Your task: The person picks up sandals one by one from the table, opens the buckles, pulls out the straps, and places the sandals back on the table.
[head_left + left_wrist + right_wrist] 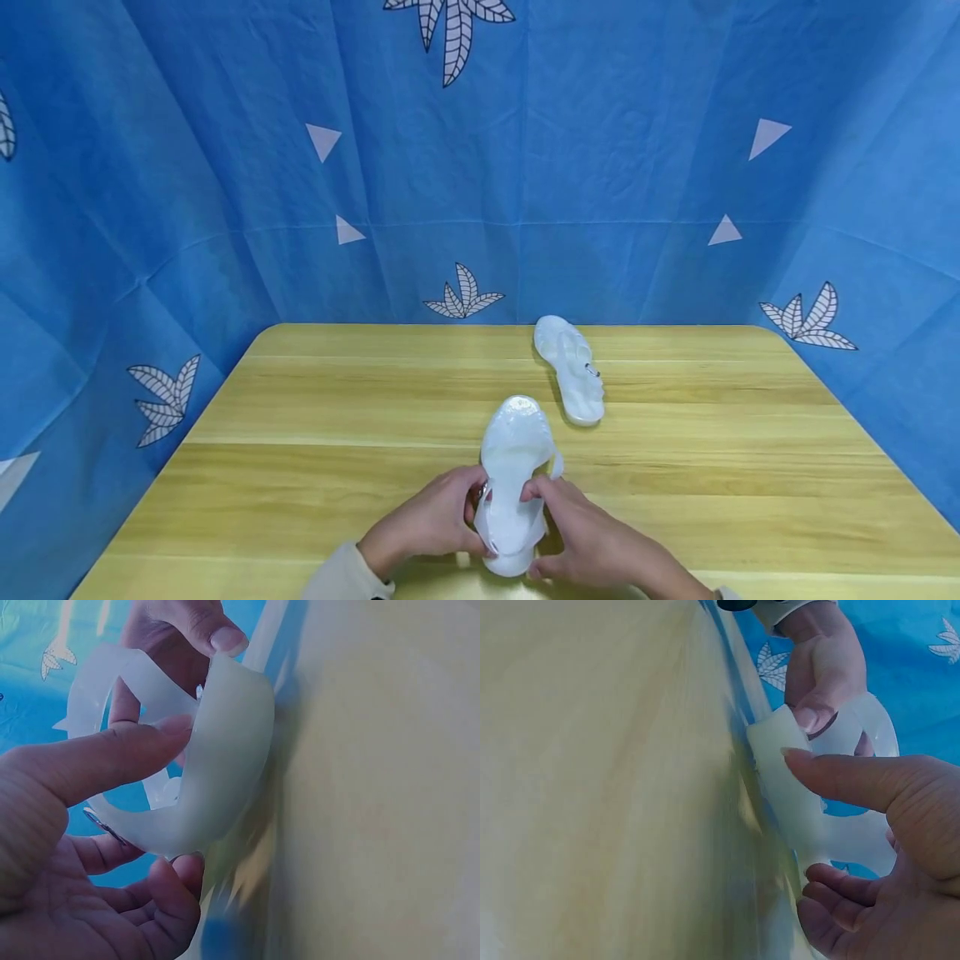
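A white translucent sandal is held between both hands near the front of the table, its long axis pointing away from me. My left hand grips its left side near the close end. In the left wrist view, that hand's thumb presses the sandal with the fingers curled beneath. From the right, my right hand grips the same sandal. Its thumb lies across the sandal's edge in the right wrist view, fingers curled below. The sandal's straps bow out from one face; the hands partly cover them.
A second white sandal, with a small buckle on its strap, lies on the wooden table farther back and slightly right. Blue patterned cloth hangs behind the table and along both sides.
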Tool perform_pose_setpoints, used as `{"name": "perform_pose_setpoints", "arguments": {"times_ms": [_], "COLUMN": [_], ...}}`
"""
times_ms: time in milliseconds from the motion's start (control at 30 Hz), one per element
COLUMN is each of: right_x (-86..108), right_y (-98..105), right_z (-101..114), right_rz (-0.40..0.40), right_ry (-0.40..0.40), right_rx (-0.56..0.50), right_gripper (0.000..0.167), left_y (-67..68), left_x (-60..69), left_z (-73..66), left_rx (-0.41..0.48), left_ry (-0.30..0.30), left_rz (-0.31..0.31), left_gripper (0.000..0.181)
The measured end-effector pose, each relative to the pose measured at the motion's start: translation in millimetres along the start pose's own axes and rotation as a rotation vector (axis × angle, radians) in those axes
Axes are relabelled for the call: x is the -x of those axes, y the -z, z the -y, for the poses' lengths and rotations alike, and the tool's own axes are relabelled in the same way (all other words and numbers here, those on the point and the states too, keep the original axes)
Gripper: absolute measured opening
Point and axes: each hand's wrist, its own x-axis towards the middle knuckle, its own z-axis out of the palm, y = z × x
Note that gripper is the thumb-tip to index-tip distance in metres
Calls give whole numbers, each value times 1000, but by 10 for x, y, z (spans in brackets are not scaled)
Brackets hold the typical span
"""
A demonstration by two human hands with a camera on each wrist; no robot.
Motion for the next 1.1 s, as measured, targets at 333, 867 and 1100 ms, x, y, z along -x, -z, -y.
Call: {"name": "perform_pose_setpoints", "arguments": {"times_ms": [333,867,1100], "right_x": [-193,-539,-497], "right_y": [14,132,94], "right_z": [-68,-181,-159], "right_rz": [-17,-131,-45], "right_ry": [-5,44,-12], "right_rx": [5,2,35], "right_gripper": [69,60,75], "left_y": [48,231,203], "left_x": [-57,-320,-304], "left_z": [51,125,89], "left_rx": [-11,-34,-140], "left_ry": [22,64,86], "left_rz": [-7,-48,-60], "left_gripper": [60,78,88]}}
